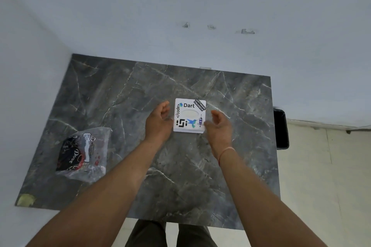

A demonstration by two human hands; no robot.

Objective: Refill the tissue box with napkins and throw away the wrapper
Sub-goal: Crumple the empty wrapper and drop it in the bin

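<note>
A white square tissue box [189, 115] with stickers and an oval slot on top sits in the middle of the dark marble table [140, 96]. My left hand [159, 121] is just left of the box, fingers curled and apart, holding nothing. My right hand [218, 126] is just right of the box, open, slightly blurred, at the box's lower right corner. A clear plastic napkin wrapper [84, 153] with a black and red label lies flat near the table's left edge, well away from both hands.
The table stands in a corner, with white walls behind and to the left. A black bin [282, 128] is on the floor past the table's right edge. A strip of yellow tape [26, 199] marks the front left corner. My legs [170, 234] are at the front edge.
</note>
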